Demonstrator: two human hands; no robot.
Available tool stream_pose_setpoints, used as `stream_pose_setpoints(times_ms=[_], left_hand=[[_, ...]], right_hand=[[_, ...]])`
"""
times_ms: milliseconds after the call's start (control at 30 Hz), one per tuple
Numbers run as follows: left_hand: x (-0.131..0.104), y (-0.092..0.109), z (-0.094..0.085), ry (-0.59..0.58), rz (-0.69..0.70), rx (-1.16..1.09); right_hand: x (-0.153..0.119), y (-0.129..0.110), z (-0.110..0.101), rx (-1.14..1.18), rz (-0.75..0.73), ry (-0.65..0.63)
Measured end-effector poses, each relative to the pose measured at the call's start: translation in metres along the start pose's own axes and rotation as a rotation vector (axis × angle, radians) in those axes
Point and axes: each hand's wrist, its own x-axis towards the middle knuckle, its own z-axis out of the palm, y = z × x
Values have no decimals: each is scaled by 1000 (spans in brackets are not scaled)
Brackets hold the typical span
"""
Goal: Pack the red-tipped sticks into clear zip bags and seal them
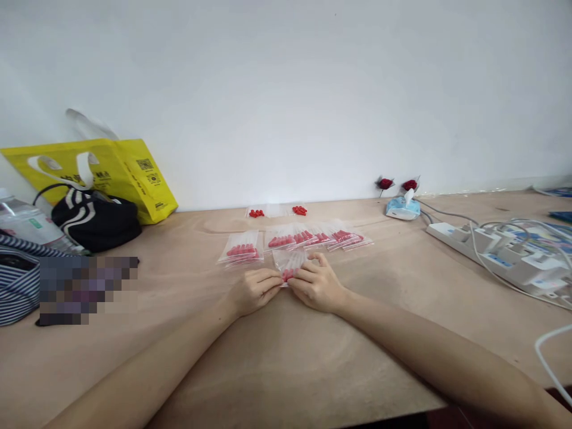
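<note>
A small clear plastic bag with red capsule-like pieces at its bottom lies on the wooden table between my hands. My left hand pinches its lower left corner, fingers closed. My right hand is curled over its right side, fingertips near the red pieces, which it partly covers. Just beyond, a short stack of similar filled bags lies at the left. To its right, an overlapping row of more such bags spreads out. Further back are two small groups of red pieces on clear plastic.
At the left stand a yellow bag, a black cap-like item, a plastic bottle and a striped item. A tissue pack and red roses sit by the wall. Power strips with cables occupy the right.
</note>
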Motion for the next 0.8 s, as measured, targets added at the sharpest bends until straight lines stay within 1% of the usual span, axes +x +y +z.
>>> stream_pose_setpoints(times_ms=[133, 233, 367, 467, 633, 700, 800], left_hand=[[3, 1, -1, 27, 57, 30], [7, 3, -3, 19, 100, 67], [10, 5, -7, 11, 135, 102], [6, 3, -8, 13, 113, 94], [-1, -1, -7, 2, 49, 22], [-2, -1, -7, -9, 41, -4], [-2, -1, -7, -31, 2, -45]], right_hand=[[2, 1, 2, -29, -65, 16], [4, 2, 3, -51, -117, 17], [7, 2, 3, -57, -136, -8], [3, 6, -3, -62, -117, -37], [-17, 21, -22, -83, -40, -114], [-23, 25, -27, -83, -19, -118], [-26, 28, -29, -69, 14, -106]])
